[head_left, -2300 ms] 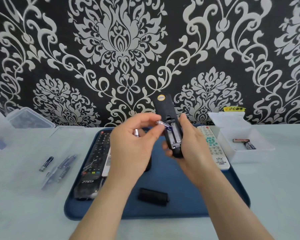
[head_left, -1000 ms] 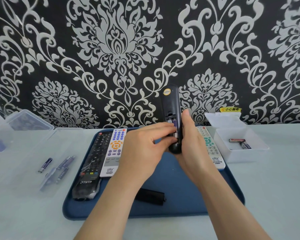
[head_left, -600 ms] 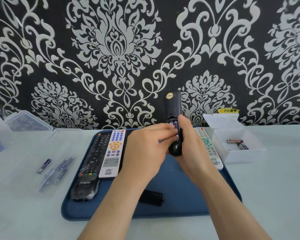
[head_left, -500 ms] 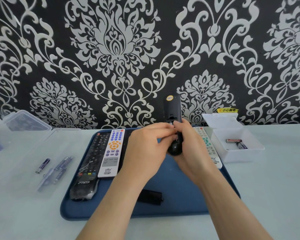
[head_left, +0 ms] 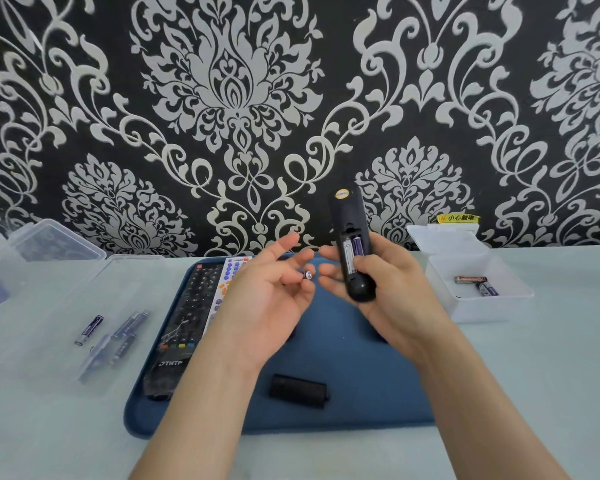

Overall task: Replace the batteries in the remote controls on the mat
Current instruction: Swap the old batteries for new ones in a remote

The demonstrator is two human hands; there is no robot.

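Right hand (head_left: 392, 289) is raised over the blue mat (head_left: 343, 358), forearm coming in from lower right. It grips the black remote (head_left: 349, 216) round its lower half, thumb side on the left edge and fingers wrapped behind. The remote stands nearly upright, back to the camera, compartment open. One purple battery (head_left: 357, 245) sits in the right slot; the left slot shows bare.

Left hand (head_left: 267, 299) is just left of the remote and not touching it, palm turned toward the camera. Its index and middle fingers are stretched out and apart. The lower fingers curl on a spare battery (head_left: 307, 274), of which only the metal end shows.

Versus half a second ago: the left fingertips were pressed onto the compartment and covering it. Now that hand has pulled off to the left and spread, and the seated battery is exposed. The right hand's grip on the remote is unchanged. The spare is in the left hand as before.

On the mat, the battery cover (head_left: 298, 390) lies near the front edge, between the forearms. The TKTF remote (head_left: 187, 317) and a white remote (head_left: 227, 275) lie side by side at the left, face up, the white one partly behind the left hand.

Off the mat, a white box (head_left: 482, 306) at the right holds two used batteries (head_left: 470, 279). Loose batteries (head_left: 90, 329) lie on the table (head_left: 534, 375) to the left.
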